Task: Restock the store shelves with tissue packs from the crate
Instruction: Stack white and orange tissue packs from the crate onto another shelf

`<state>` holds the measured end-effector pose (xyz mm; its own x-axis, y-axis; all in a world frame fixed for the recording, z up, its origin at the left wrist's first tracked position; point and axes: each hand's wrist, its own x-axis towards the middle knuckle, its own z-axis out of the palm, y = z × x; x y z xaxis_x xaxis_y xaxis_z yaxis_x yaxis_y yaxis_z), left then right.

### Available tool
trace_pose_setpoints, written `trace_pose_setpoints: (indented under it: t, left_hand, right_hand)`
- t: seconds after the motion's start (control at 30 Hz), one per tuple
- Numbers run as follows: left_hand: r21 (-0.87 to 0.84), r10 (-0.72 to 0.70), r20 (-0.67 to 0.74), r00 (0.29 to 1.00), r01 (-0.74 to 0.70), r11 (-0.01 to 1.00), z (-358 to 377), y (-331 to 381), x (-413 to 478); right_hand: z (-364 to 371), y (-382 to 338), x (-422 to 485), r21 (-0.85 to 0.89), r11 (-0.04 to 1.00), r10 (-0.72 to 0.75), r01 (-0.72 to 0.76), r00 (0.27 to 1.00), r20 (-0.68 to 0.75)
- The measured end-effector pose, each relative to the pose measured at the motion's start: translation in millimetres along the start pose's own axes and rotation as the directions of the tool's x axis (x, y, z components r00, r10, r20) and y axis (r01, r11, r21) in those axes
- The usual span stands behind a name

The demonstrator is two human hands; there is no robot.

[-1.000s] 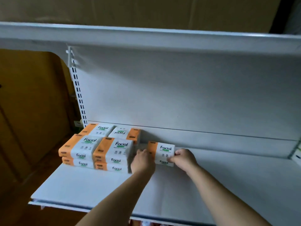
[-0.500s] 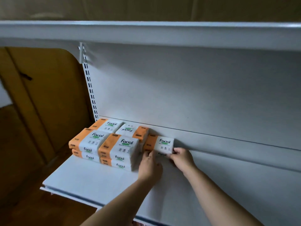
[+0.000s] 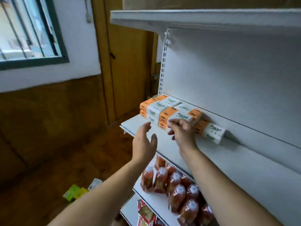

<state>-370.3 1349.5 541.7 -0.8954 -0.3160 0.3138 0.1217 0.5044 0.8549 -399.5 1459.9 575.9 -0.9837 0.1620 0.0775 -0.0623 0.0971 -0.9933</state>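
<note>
Several orange-and-white "Facial" tissue packs (image 3: 164, 111) lie stacked two high at the left end of the white shelf (image 3: 219, 162). One more tissue pack (image 3: 211, 132) lies alone to their right, against the back panel. My left hand (image 3: 144, 142) hovers in front of the shelf's left edge, fingers spread and holding nothing. My right hand (image 3: 183, 133) is over the shelf just in front of the stack, fingers loosely bent, holding nothing and apart from the single pack. The crate is out of sight.
Below are bottles of reddish drink (image 3: 175, 186) and red snack packets (image 3: 146, 212) on lower shelves. An upper shelf (image 3: 195, 18) overhangs. Green packs (image 3: 75, 192) lie on the wooden floor at left, near a wooden door (image 3: 128, 67) and a window (image 3: 27, 30).
Both hands have let go of the single tissue pack and drawn back from it. It now lies against the back panel. My view has swung left and down, showing floor, door and lower shelves.
</note>
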Motion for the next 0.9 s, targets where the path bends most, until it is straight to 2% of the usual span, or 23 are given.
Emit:
trace_pose_setpoints:
  t: [0.07, 0.17, 0.3, 0.37, 0.47, 0.57, 0.73, 0.8, 0.9]
  left_hand:
    - [0.037, -0.042, -0.128, 0.991, 0.047, 0.998, -51.2, -28.6, 0.9]
    - [0.062, -0.145, -0.290, 0.946, 0.170, 0.984, -131.1, -78.2, -12.6]
    - [0.090, -0.278, -0.423, 0.863, 0.345, 0.934, -232.7, -155.8, -58.4]
    - [0.062, -0.363, -0.489, 0.793, 0.446, 0.893, -275.2, -194.1, -88.6]
    - [0.004, -0.480, -0.584, 0.655, 0.594, 0.805, -324.2, -244.6, -142.2]
    - [-0.067, -0.601, -0.621, 0.502, 0.731, 0.680, -352.2, -290.5, -198.8]
    - [-0.271, -0.766, -0.619, 0.174, 0.867, 0.417, -357.2, -374.4, -291.6]
    - [-0.393, -0.821, -0.570, 0.024, 0.870, 0.298, -337.6, -412.9, -332.3]
    - [-0.529, -0.869, -0.479, -0.124, 0.831, 0.173, -293.8, -477.0, -392.8]
  right_hand:
    - [52.4, -1.5, -19.4, -0.046, 0.999, 0.017, -0.009, 0.986, 0.164]
    - [131.0, 10.4, -55.7, -0.123, 0.992, 0.074, -0.030, 0.928, 0.366]
    - [234.6, 38.8, -120.2, -0.218, 0.971, 0.204, -0.094, 0.800, 0.564]
    - [281.9, 59.9, -155.8, -0.266, 0.958, 0.258, -0.105, 0.718, 0.647]
    - [340.7, 97.9, -211.7, -0.357, 0.925, 0.364, -0.129, 0.574, 0.734]
    - [382.5, 136.4, -262.7, -0.487, 0.869, 0.476, -0.092, 0.426, 0.769]
    - [431.3, 236.5, -318.7, -0.625, 0.780, 0.605, 0.041, 0.203, 0.769]
    - [439.8, 292.4, -337.4, -0.671, 0.736, 0.655, 0.094, 0.154, 0.740]
    - [445.2, 393.3, -368.4, -0.729, 0.660, 0.723, 0.183, 0.113, 0.682]
